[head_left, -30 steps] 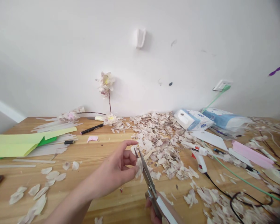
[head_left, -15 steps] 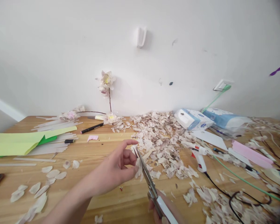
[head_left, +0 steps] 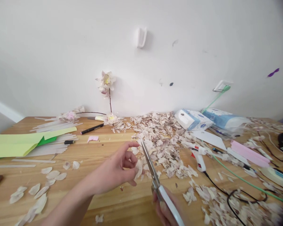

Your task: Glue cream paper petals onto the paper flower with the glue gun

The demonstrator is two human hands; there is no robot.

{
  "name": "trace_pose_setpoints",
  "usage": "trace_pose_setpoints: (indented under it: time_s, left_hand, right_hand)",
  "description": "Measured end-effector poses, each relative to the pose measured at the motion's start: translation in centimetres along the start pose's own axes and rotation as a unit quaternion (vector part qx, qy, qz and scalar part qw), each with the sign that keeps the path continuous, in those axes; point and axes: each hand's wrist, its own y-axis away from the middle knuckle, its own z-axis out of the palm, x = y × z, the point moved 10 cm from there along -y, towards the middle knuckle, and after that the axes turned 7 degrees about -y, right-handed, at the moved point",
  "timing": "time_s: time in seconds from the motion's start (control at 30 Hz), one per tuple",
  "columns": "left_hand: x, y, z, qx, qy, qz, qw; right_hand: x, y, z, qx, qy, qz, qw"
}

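While the white wall fills the upper half of the frame, the wooden bench (head_left: 89,157) spans the lower half, littered from edge to edge. Largest on it is the heap of pale trimmings (head_left: 159,138) at centre, thinning toward the lower right among black cables (head_left: 238,197). Light green paper sheets (head_left: 19,142) lie at the left edge, with tissue packs (head_left: 193,119) at the upper right. A hot glue gun (head_left: 198,157) lies right of centre, and a finished paper flower (head_left: 106,82) stands against the wall, another lying at its foot. A row of cut petals (head_left: 37,191) lies at lower left.

The left hand (head_left: 115,169) sits at lower centre, its fingers pinching a small pale petal piece (head_left: 139,168), thumb and index closed on it, the index tip raised. The right hand (head_left: 165,210), at the bottom edge, grips the scissors (head_left: 155,179), whose blades look nearly shut and point up beside the piece.

Judging by the heap and the row of petals, much cutting is done; this piece is mid-trim, and the uncut sheets suggest more remains.
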Motion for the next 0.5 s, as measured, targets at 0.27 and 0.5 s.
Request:
trace_pose_setpoints:
  time_s: [0.27,0.5]
  left_hand:
    - [-1.0,0.2,3.0,-0.139,-0.079,-0.018,0.987]
    - [-1.3,-0.1,2.2,-0.122,-0.113,-0.023,0.986]
  right_hand:
    - [-4.9,-1.5,0.6,0.020,-0.082,-0.018,0.996]
    - [-5.8,-2.2,1.7,-0.012,-0.113,-0.085,0.990]
